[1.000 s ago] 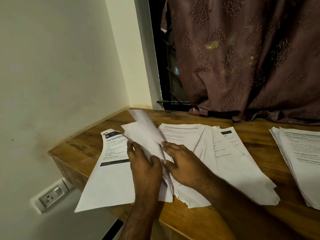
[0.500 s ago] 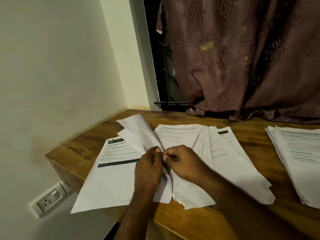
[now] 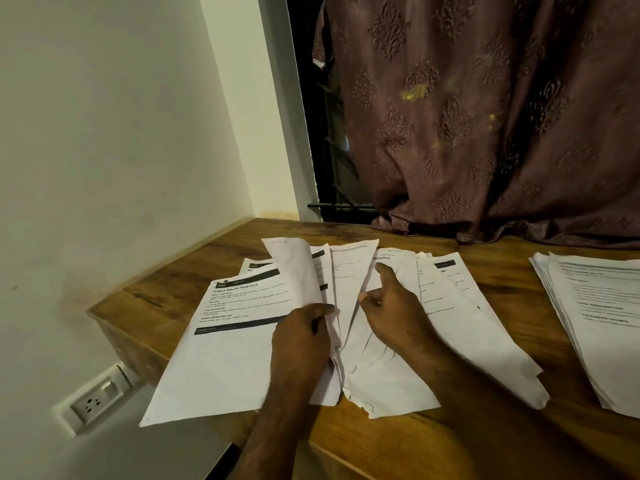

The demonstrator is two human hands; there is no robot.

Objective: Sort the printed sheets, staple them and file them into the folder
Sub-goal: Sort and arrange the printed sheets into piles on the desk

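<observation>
A fanned spread of printed sheets (image 3: 446, 306) lies on the wooden table (image 3: 485, 445), filling the left and middle of its top. The left hand (image 3: 299, 337) grips a curled sheet (image 3: 294, 268) lifted off the spread, fingers closed on its lower edge. The right hand (image 3: 394, 306) rests on the fan with fingers loosely extended, pressing the paper down. One sheet with a dark header band (image 3: 221, 341) lies at the left, overhanging the table's near edge. A second stack of sheets (image 3: 595, 317) sits well apart at the right. A patterned curtain (image 3: 485, 116) hangs behind the table, its hem touching the surface. A wall socket (image 3: 93, 400) sits below the table's left corner.
</observation>
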